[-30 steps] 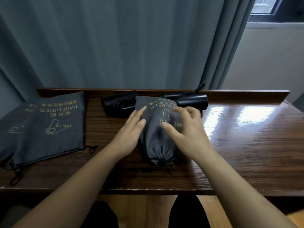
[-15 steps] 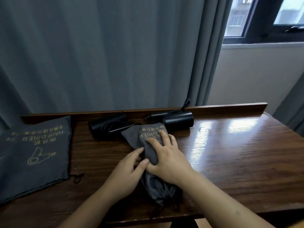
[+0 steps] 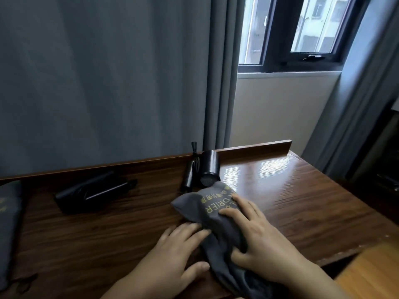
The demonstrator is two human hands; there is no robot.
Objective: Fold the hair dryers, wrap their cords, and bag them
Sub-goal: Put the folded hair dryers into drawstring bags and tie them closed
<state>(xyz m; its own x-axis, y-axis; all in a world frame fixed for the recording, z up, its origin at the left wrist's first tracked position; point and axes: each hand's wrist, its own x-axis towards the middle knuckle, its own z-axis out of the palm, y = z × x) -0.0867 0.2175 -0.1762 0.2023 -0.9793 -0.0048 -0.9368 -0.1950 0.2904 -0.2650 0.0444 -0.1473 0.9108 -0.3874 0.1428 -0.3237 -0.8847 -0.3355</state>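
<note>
Head-camera view is showing a filled dark grey fabric drawstring pouch [image 3: 218, 214] with gold lettering lying lengthwise on the dark brown wooden table [image 3: 302, 195], in the lower centre of the frame, its printed end pointing toward the back and its gathered end running toward the bottom edge. The person's right hand [image 3: 257, 238] is lying across the top of the pouch, fingers spread over the gold lettering and thumb curling round the pouch's near side, so the hand is pressing and partly gripping the cloth. The person's left hand [image 3: 174, 253] is resting flat and open on the table at the pouch's left side, its fingertips touching the fabric edge; the two hands are sitting close together with only the pouch between them. Just beyond the pouch's far end, a black cylindrical hair dryer [image 3: 208, 169] with its folded handle and black cord beside it is lying near the table's raised back rail, close to or touching the pouch tip; I cannot tell which. Further left in the middle of the frame, a second black folded hair dryer [image 3: 90, 192] is lying on its side, well apart from the pouch. At the left edge, a flat dark grey fabric bag [image 3: 9, 225] is partly showing. Grey curtains [image 3: 108, 78] are hanging behind the table, and a dark-framed window [image 3: 287, 33] is filling the upper right.
</note>
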